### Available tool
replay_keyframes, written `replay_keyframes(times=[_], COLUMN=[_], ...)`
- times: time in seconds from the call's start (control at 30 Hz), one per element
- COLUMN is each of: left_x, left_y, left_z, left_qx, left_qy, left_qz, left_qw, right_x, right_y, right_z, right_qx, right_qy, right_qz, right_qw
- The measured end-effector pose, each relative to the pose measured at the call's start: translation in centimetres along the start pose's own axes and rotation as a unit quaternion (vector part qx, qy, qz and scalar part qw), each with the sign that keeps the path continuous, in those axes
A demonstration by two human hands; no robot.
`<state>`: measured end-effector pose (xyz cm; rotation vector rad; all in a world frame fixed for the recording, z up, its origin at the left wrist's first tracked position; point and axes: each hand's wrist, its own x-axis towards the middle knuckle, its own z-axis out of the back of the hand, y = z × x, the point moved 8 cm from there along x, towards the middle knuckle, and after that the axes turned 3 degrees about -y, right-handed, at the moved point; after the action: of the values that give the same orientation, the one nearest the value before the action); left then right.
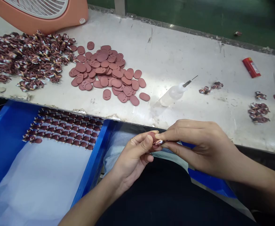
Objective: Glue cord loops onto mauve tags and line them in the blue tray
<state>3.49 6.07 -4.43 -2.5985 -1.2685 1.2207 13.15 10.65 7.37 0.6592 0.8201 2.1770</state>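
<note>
My left hand [134, 153] pinches a reddish-brown oval base [152, 135] between thumb and fingers, just off the bench's front edge. Against that base, the thumb and fingertips of my right hand [193, 144] close on a small brown-and-white figurine [158, 142]. The two pieces touch, though my fingers cover much of both. On the bench beyond lie a heap of loose oval bases [109, 70] and a large pile of painted figurines [29, 56]. A clear squeeze bottle with a needle tip [172, 95] rests near my right hand.
At lower left, a blue tray [99, 138] holds rows of figurines on bases [69, 125] above white sheeting [43, 175]. An orange fan [78, 15] stands at back left. A red lighter [251, 67] and a few figurines [258, 113] lie on the right.
</note>
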Motion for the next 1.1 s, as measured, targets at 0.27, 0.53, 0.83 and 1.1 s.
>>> replay_keyframes(times=[0.27, 0.53, 0.83, 1.1], left_x=[0.07, 0.11, 0.03, -0.31], left_y=[-0.13, -0.22, -0.46, -0.68], left_z=[-0.07, 0.12, 0.03, 0.26], left_qx=[-0.017, -0.032, -0.022, -0.012], left_qy=[0.012, 0.006, 0.009, -0.001], left_qz=[-0.007, -0.003, -0.011, -0.005], left_qw=[1.0, 0.999, 1.0, 1.0], right_x=[0.22, 0.7, 0.76, 0.97], right_y=[0.14, 0.04, 0.3, 0.35], right_z=[0.02, -0.1, 0.14, 0.15], right_qx=[0.004, 0.003, 0.015, 0.026], right_qy=[-0.002, 0.002, 0.001, 0.018], right_qz=[0.0, 0.01, 0.019, 0.007], right_qw=[1.0, 1.0, 1.0, 0.999])
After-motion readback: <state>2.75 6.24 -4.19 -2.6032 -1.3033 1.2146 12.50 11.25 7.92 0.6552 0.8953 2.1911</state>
